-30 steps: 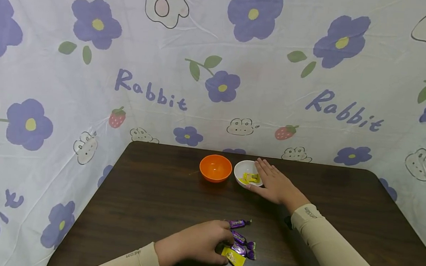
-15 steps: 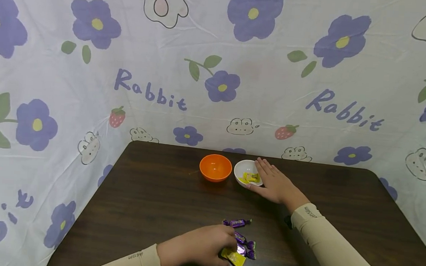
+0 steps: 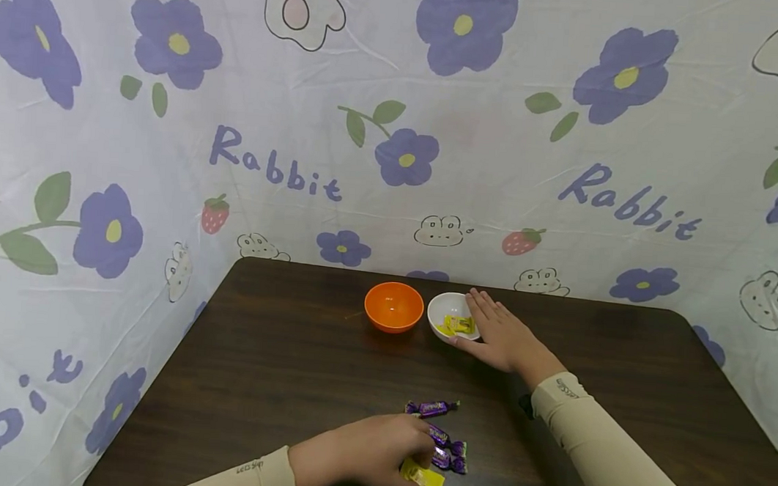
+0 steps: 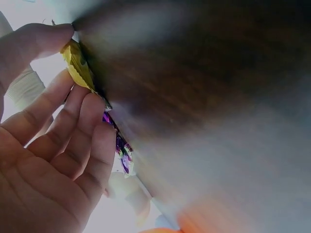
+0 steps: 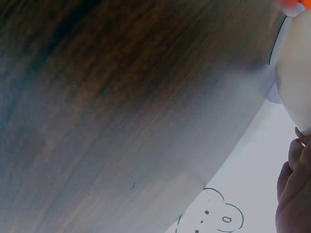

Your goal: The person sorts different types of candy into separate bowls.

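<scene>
My left hand (image 3: pixel 381 448) is low over the table, its thumb and index finger pinching a yellow-wrapped candy (image 3: pixel 427 481). In the left wrist view, the yellow candy (image 4: pixel 77 65) sits between thumb and index finger, the other fingers reaching past it. Several purple-wrapped candies (image 3: pixel 440 458) lie beside that hand, some partly hidden by it. Farther back, my right hand (image 3: pixel 503 335) rests against the right side of a white bowl (image 3: pixel 437 309), with straight fingers along the rim and the thumb at the near side. Yellow-wrapped candies (image 3: pixel 459 324) lie inside this bowl.
An orange bowl (image 3: pixel 393 309) stands just left of the white one, with no candy visible in it. Both are near the back edge of the dark wooden table (image 3: pixel 277 354). A patterned cloth (image 3: pixel 398 75) hangs behind and at the sides.
My left hand has closed on the yellow candy and shifted it slightly toward me and to the left. The right hand and both bowls stay where they were.
</scene>
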A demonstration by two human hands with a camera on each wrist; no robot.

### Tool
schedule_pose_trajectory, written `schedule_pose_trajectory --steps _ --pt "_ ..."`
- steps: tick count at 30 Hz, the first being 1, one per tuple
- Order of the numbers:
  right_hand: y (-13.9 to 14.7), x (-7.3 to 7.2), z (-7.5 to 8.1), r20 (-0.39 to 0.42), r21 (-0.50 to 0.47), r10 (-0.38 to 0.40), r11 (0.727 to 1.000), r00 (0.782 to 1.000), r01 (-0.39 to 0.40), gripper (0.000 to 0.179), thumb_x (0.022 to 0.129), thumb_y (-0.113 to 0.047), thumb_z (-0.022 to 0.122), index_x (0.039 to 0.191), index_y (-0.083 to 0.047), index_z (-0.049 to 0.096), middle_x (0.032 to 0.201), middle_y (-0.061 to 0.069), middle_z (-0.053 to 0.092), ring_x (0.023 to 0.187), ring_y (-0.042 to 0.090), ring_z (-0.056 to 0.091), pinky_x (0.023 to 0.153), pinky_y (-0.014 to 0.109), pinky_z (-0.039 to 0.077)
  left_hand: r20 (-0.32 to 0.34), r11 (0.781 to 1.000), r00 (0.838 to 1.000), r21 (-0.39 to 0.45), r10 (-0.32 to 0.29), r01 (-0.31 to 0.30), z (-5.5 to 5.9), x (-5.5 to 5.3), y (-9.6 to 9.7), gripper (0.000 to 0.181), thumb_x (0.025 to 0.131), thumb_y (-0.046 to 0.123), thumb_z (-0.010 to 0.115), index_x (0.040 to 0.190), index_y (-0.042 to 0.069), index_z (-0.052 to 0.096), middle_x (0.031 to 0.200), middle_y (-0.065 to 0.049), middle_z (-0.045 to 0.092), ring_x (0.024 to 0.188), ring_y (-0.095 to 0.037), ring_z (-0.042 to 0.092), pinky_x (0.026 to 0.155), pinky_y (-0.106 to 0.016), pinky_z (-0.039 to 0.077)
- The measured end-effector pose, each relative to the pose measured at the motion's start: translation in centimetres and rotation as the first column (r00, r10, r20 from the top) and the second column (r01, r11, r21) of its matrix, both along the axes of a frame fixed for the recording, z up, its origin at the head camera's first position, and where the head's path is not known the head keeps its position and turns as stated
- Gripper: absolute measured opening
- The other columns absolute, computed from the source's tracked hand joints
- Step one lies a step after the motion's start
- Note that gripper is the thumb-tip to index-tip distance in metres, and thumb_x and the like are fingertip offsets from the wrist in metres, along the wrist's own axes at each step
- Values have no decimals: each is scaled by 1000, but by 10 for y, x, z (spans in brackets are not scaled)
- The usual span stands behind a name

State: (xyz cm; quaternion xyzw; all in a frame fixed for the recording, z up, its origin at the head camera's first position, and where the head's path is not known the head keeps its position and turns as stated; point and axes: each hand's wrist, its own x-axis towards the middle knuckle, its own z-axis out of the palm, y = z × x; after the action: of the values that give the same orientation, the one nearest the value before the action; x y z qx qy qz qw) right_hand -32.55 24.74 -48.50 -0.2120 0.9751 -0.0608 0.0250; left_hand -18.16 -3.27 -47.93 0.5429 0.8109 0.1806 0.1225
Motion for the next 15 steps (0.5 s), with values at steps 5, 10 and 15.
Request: schedule_pose_trajectory --steps 5,10,15 --pt "0 1 1 2 2 4 1000 1000 -4 104 101 -77 39 170 -3 16 178 18 16 165 37 17 134 54 16 7 1000 1000 14 -7 6 -3 0 0 15 89 23 83 96 18 71 90 11 64 77 4 47 69 -5 38" --pt "0 2 3 7 0 10 1000 1000 -10 103 101 -75 41 170 -2 16 178 19 16 165 38 17 134 55 17 25 1000 1000 4 -9 9 -4 -2 -1 13 91 24 82 101 18 75 95 12 64 80 5 49 72 -7 40" --pt "0 0 2 7 9 7 1000 1000 -7 103 101 -76 40 170 -3 15 178 18 16 165 37 17 134 54 17 34 1000 999 -2 -18 18 -3 -2 -2 14 93 25 81 105 18 78 98 11 66 83 3 54 74 -6 41"
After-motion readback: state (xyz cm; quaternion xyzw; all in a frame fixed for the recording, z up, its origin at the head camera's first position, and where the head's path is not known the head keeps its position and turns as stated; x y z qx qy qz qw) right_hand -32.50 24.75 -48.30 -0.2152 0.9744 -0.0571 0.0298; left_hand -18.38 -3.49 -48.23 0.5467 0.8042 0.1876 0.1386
